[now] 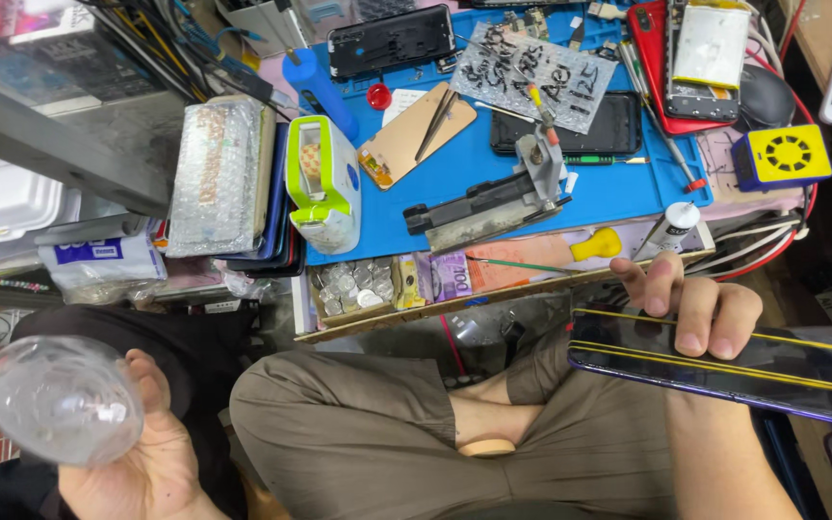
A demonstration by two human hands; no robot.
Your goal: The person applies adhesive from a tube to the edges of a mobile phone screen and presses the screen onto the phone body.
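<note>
My left hand (146, 462) is at the lower left, shut on a clear plastic bottle (60, 400) whose base points toward the camera. At the right, my right hand (700, 308) curls its fingers over the top edge of a dark smartphone (724, 366) with thin yellow lines across its glossy face. The phone lies flat, tilted slightly, above my right knee. Both hands are held over my crossed legs in olive trousers (368, 433).
A blue work mat (609, 188) holds opened phones, tweezers, a metal clamp jig (503, 197) and a gold back cover. A tray of coins (353, 287), a green-white tape dispenser (325, 183), a bubble-wrapped stack (219, 178) and a yellow-blue box (782, 154) surround it.
</note>
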